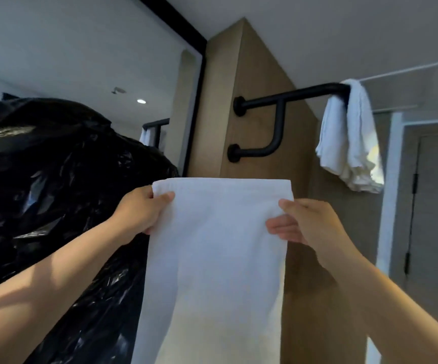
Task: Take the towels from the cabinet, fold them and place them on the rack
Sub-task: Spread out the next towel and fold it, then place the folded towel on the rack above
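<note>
A black bag (54,179) is seen at nine o'clock. The towel (217,258), judged soft, light and limp, is held up at six o'clock and is best taken by its top corners. The rack (291,97) is mounted at one o'clock. The towel's upper edges are pinched by the left grip (140,211) and right grip (304,222).

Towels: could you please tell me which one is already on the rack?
The bunched towel draped over the end of the black rack; the flat towel is gripped by the left hand and right hand.
</note>
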Motion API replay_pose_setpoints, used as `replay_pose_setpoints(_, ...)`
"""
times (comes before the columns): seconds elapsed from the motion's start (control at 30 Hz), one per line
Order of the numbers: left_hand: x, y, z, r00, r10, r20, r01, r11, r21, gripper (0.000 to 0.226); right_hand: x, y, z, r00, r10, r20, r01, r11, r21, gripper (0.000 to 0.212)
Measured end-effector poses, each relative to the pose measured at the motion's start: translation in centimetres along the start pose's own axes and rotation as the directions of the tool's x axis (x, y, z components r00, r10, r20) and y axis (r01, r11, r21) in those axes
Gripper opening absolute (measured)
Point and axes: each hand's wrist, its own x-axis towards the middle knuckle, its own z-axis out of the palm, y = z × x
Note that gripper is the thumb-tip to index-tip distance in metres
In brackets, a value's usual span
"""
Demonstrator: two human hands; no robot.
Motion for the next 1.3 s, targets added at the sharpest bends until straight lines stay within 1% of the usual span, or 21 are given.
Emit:
replay_pose_setpoints(0.07, 1.0, 1.9, 0.6, 0.995, -0.063, 0.076, 0.082, 0.955, -0.285, 0.017, 0.7, -1.1, -0.6, 0.998, -0.05, -0.037, 0.053, 0.996, 0.077, 0.012)
replay_pose_setpoints(0.1, 1.6, 2.9, 0.9, 0.995, -0.057, 0.078, 0.082, 0.928, -0.363, 0.014, 1.0, -1.6, -1.0, 0.993, -0.096, -0.07, 0.101, 0.992, 0.07, 0.012)
replay_pose_setpoints(0.13, 2.2, 3.8, 1.2, 0.998, -0.03, 0.056, 0.051, 0.905, -0.422, 0.013, 1.4, -2.2, -1.4, 0.983, -0.157, -0.094, 0.161, 0.986, 0.039, 0.012)
replay_pose_setpoints(0.2, 3.7, 5.8, 2.0, 0.999, 0.05, -0.009, -0.048, 0.854, -0.518, 0.01, 2.2, -3.5, -2.2, 0.953, -0.286, -0.099, 0.28, 0.957, -0.069, 0.011)
replay_pose_setpoints(0.3, 6.4, 8.6, 3.2, 0.987, 0.151, -0.051, -0.152, 0.795, -0.587, 0.009, 3.8, -5.3, -3.6, 0.898, -0.433, -0.081, 0.405, 0.884, -0.233, 0.007)
replay_pose_setpoints(0.33, 7.5, 9.5, 3.7, 0.981, 0.177, -0.072, -0.185, 0.781, -0.597, 0.01, 4.6, -5.9, -4.0, 0.881, -0.468, -0.062, 0.435, 0.856, -0.281, 0.01)
replay_pose_setpoints(0.37, 8.5, 10.4, 4.2, 0.974, 0.199, -0.105, -0.221, 0.768, -0.601, 0.01, 5.4, -6.4, -4.4, 0.864, -0.502, -0.038, 0.461, 0.82, -0.34, 0.019)
replay_pose_setpoints(0.43, 10.3, 12.3, 5.4, 0.955, 0.244, -0.167, -0.294, 0.738, -0.607, 0.014, 7.1, -7.4, -5.1, 0.828, -0.56, -0.003, 0.498, 0.74, -0.452, 0.046)
replay_pose_setpoints(0.47, 11.1, 13.2, 6.1, 0.945, 0.266, -0.191, -0.326, 0.718, -0.615, 0.018, 8.1, -7.9, -5.5, 0.815, -0.58, 0.008, 0.507, 0.705, -0.495, 0.054)
replay_pose_setpoints(0.5, 11.8, 14.1, 6.6, 0.934, 0.288, -0.211, -0.356, 0.704, -0.615, 0.021, 9.2, -8.2, -5.9, 0.799, -0.601, 0.012, 0.517, 0.677, -0.523, 0.057)
replay_pose_setpoints(0.6, 13.9, 16.0, 8.1, 0.917, 0.307, -0.256, -0.4, 0.689, -0.605, 0.026, 12.2, -8.7, -7.1, 0.756, -0.655, 0.015, 0.537, 0.607, -0.586, 0.057)
replay_pose_setpoints(0.7, 15.8, 17.1, 9.2, 0.912, 0.313, -0.264, -0.41, 0.69, -0.597, 0.035, 14.8, -9.2, -7.8, 0.719, -0.695, 0.024, 0.55, 0.547, -0.632, 0.064)
replay_pose_setpoints(0.77, 16.9, 17.8, 9.7, 0.904, 0.332, -0.268, -0.426, 0.684, -0.592, 0.036, 16.4, -9.8, -8.1, 0.694, -0.72, 0.032, 0.552, 0.502, -0.666, 0.065)
replay_pose_setpoints(0.9, 19.0, 19.6, 10.5, 0.851, 0.427, -0.304, -0.522, 0.639, -0.564, 0.037, 19.1, -11.2, -8.3, 0.662, -0.748, 0.045, 0.559, 0.452, -0.695, 0.068)
replay_pose_setpoints(1.0, 21.0, 20.9, 10.6, 0.827, 0.457, -0.328, -0.56, 0.62, -0.549, 0.039, 20.8, -12.2, -8.2, 0.63, -0.775, 0.05, 0.557, 0.406, -0.724, 0.067)
replay_pose_setpoints(1.07, 22.4, 21.7, 10.6, 0.824, 0.452, -0.341, -0.565, 0.619, -0.546, 0.04, 21.8, -13.1, -8.0, 0.629, -0.777, 0.021, 0.544, 0.42, -0.727, 0.063)
replay_pose_setpoints(1.13, 23.7, 22.5, 10.8, 0.826, 0.443, -0.348, -0.563, 0.619, -0.548, 0.04, 22.8, -14.2, -7.9, 0.646, -0.763, -0.011, 0.517, 0.447, -0.73, 0.059)
replay_pose_setpoints(1.23, 25.3, 23.1, 12.0, 0.839, 0.423, -0.344, -0.545, 0.629, -0.554, 0.037, 24.1, -15.6, -8.1, 0.685, -0.728, -0.032, 0.454, 0.461, -0.762, 0.052)
replay_pose_setpoints(1.3, 26.3, 23.1, 12.9, 0.846, 0.419, -0.331, -0.533, 0.639, -0.555, 0.036, 24.9, -16.1, -8.3, 0.722, -0.692, -0.033, 0.409, 0.464, -0.785, 0.055)
